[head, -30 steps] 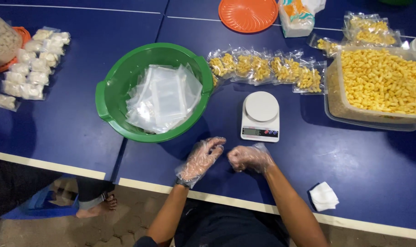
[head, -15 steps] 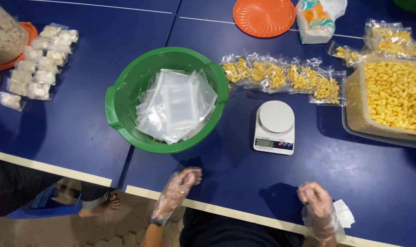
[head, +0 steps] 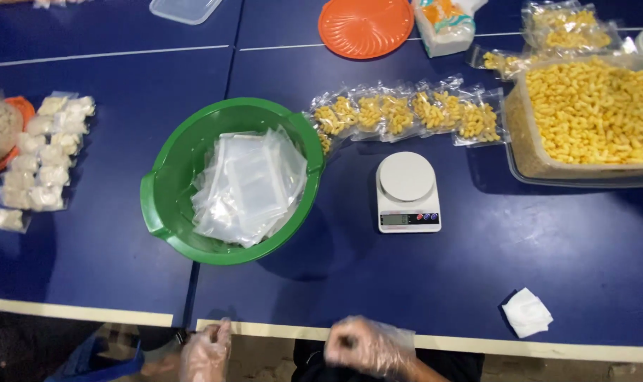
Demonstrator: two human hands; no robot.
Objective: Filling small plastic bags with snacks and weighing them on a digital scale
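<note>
Both hands were at the bottom edge of the frame, each covered by a thin clear plastic glove. The left hand (head: 207, 351) was loosely open with fingers pointing up, at the near edge of the blue table (head: 378, 283), holding nothing. The right hand (head: 367, 346) was curled into a fist just below that edge; whether it gripped anything could not be told.

Above them, left of centre, stood a green basin (head: 167, 205) holding a loose heap of empty clear plastic bags (head: 249, 185). To its right sat a small white kitchen scale (head: 407, 191) with a bare round platform. Behind the scale lay a row of sealed bags of yellow snacks (head: 406, 113), running towards a clear tub of the same yellow snacks (head: 593, 113) at the upper right. A folded white tissue (head: 526, 312) lay at the lower right. An orange lid (head: 365, 26) rested at the top centre, and packets of pale snacks (head: 42, 166) lay at the left.
</note>
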